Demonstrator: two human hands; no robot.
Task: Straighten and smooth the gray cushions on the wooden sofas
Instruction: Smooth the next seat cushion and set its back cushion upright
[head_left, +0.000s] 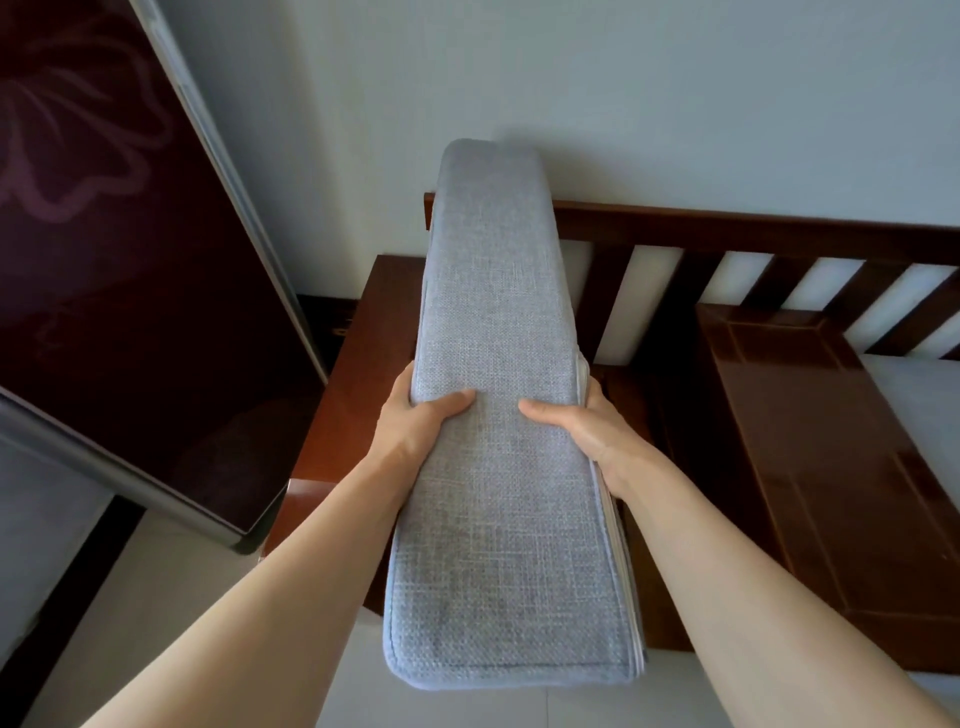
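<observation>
**Gray cushion gripped edge-up over the sofa**

The long gray woven-fabric cushion (501, 431) is held on edge by 2 hands above the dark brown wooden sofa (810, 415). The left hand (415, 421) and right hand (582, 426) clamp its sides, thumbs pressed across the top edge. Behind, slatted backrest (727, 234) meets pale wall (623, 78).

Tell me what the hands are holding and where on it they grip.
Both grip the gray cushion, held up edge-on: left hand and right hand clamp its opposite faces near mid-length, thumbs across the narrow edge.
</observation>
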